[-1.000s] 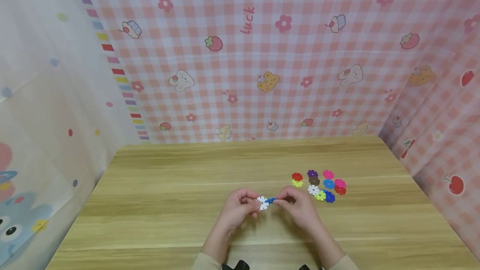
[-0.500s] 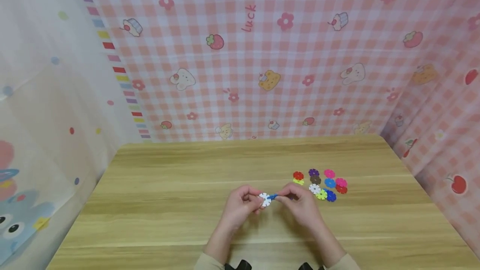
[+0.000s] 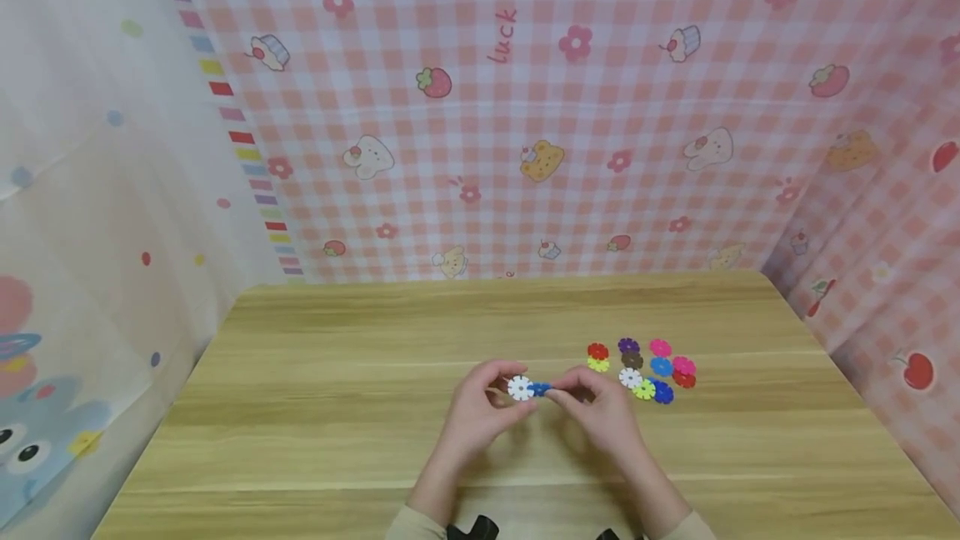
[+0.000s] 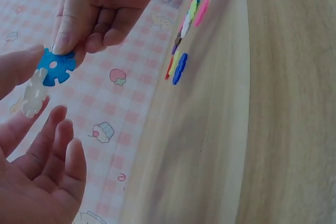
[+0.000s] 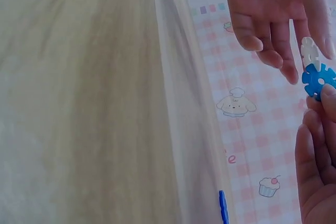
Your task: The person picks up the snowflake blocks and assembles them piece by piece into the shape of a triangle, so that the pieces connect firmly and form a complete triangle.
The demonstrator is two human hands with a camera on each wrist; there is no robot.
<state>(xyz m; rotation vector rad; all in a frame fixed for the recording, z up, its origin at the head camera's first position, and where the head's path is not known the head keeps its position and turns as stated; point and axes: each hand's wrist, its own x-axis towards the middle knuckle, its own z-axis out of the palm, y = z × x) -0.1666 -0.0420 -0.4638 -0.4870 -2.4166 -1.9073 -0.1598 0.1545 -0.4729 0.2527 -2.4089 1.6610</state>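
Note:
A white snowflake building disc (image 3: pixel 519 388) and a blue snowflake building disc (image 3: pixel 538 389) are joined at their slotted edges, roughly at right angles, above the table. My right hand (image 3: pixel 603 411) pinches the blue disc between thumb and index finger, as the left wrist view shows. My left hand (image 3: pixel 480 411) surrounds the white disc loosely. Its thumb and index finger are spread on either side of that disc, and its other fingers are relaxed in the left wrist view. The white disc's face shows uncovered in the head view.
Right of my hands, several loose discs lie flat on the wooden table (image 3: pixel 337 407), among them a purple disc (image 3: pixel 628 345), a brown disc (image 3: pixel 632 361) and a dark blue disc (image 3: pixel 663 392). A dark blue disc (image 4: pixel 180 68) lies nearer my hands. A checked curtain (image 3: pixel 480 123) hangs behind.
My left hand has gone from pinching the white disc to spreading its thumb and index finger around it. The joined discs have shifted slightly left and up; my right hand keeps its pinch.

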